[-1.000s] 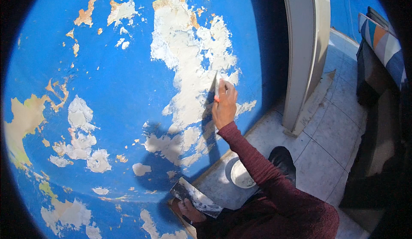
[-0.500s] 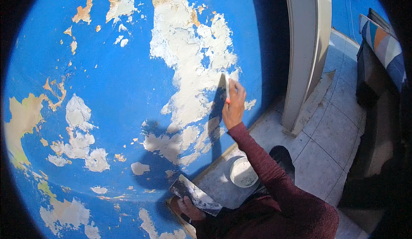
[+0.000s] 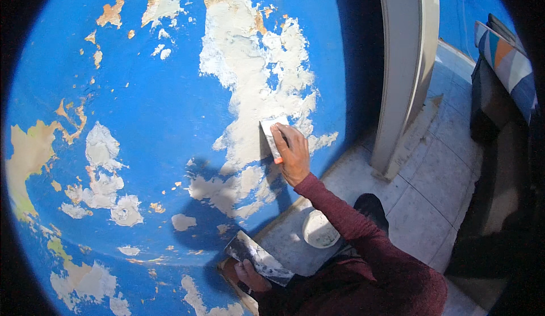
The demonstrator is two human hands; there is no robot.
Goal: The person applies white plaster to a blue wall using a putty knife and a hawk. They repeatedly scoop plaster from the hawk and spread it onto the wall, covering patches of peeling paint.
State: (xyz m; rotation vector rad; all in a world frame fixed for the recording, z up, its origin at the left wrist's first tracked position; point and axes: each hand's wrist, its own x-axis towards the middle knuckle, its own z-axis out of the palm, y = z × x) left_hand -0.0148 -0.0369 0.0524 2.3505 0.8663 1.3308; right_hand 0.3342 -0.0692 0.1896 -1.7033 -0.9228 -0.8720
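Observation:
My right hand [image 3: 294, 152] grips a putty knife [image 3: 272, 139] with a wide pale blade and an orange-red end. The blade lies against a large patch of whitish filler [image 3: 248, 109] on the blue wall [image 3: 153, 106]. Low down by the wall, my left hand [image 3: 252, 276] is closed on a flat rectangular plate [image 3: 261, 259] smeared with filler. Its fingers show at the plate's lower edge. Beside my right forearm, a round white tub [image 3: 321, 229] with pale filler in it stands on the floor.
Smaller filler patches [image 3: 105, 174] and bare peeled spots [image 3: 31, 157] mark the wall to the left. A pale door frame [image 3: 406, 72] rises at the right above the tiled floor [image 3: 431, 185]. Dark furniture with a patterned cushion [image 3: 507, 60] stands at the far right.
My right hand has moved left and a little down across the filler, and the knife's blade has turned from edge-on to broad side showing. My left hand has stayed with the plate.

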